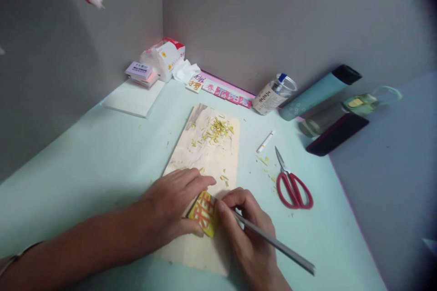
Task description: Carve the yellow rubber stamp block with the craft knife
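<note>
A small yellow carving block (205, 213) with reddish character strokes on its face lies on the wooden board (194, 254). My left hand (177, 200) grips it from the left, thumb at the near edge and fingers along the far side. In my right hand (249, 232) is a slim grey carving knife (280, 248), held like a pen, its handle slanting to the lower right. Its tip is hidden behind my fingers at the block's right edge. Yellow shavings (218, 131) are heaped on the far part of the board, and a few lie near my left fingertips.
Red-handled scissors (290, 186) and a white stick-like pen (266, 141) lie right of the board. Along the back stand a tissue pack (167, 57), carved character blocks (221, 92), a plastic cup (275, 95), a blue tumbler (317, 93), a green bottle (324, 118) and a dark phone (337, 134).
</note>
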A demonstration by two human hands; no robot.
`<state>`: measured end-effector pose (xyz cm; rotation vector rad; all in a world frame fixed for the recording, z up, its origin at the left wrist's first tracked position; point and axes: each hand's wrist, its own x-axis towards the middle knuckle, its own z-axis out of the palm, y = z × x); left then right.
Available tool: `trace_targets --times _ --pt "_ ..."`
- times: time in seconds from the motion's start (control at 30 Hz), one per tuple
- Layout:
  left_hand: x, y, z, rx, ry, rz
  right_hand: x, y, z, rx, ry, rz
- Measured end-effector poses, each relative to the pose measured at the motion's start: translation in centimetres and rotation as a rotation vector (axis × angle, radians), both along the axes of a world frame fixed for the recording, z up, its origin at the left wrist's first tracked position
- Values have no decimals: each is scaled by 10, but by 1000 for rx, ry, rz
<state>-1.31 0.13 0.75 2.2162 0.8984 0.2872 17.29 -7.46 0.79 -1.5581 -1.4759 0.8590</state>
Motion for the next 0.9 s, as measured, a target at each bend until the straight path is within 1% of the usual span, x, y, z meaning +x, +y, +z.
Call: trace_targets --times 0.33,0.43,0.53,0.73,0.9 --pt "1 1 5 18 11 6 -4 0 -5 41 105 -57" --pt "1 1 5 31 -1 1 -4 1 -5 47 104 -57" --pt "0 0 2 40 -19 -3 -3 1 -5 44 66 -41" --pt "-1 -2 -7 91 -93 4 -2 2 1 15 -22 -5" --pt "-3 -2 -10 96 -120 5 -1 3 5 -17 -26 7"
